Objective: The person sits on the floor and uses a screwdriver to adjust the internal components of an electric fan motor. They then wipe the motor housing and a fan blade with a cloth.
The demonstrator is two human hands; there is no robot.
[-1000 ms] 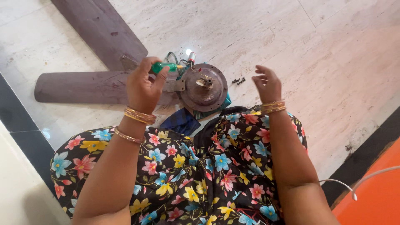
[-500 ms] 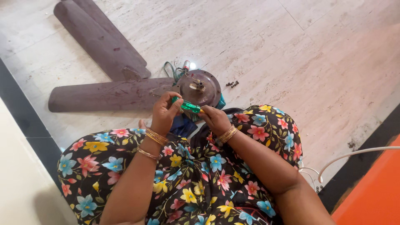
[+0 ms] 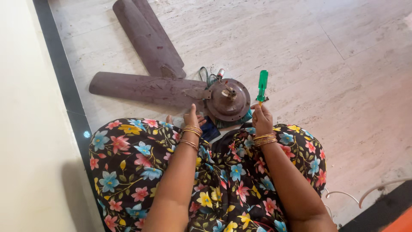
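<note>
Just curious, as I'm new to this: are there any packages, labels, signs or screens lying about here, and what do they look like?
None in view: only the brown ceiling fan on the marble floor, and a green-handled screwdriver in the right hand.

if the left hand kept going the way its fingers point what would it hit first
Most likely the round brown metal fan motor housing, or the blade bracket beside it. The left hand points up-frame toward that joint; depth is hard to judge from above.
</note>
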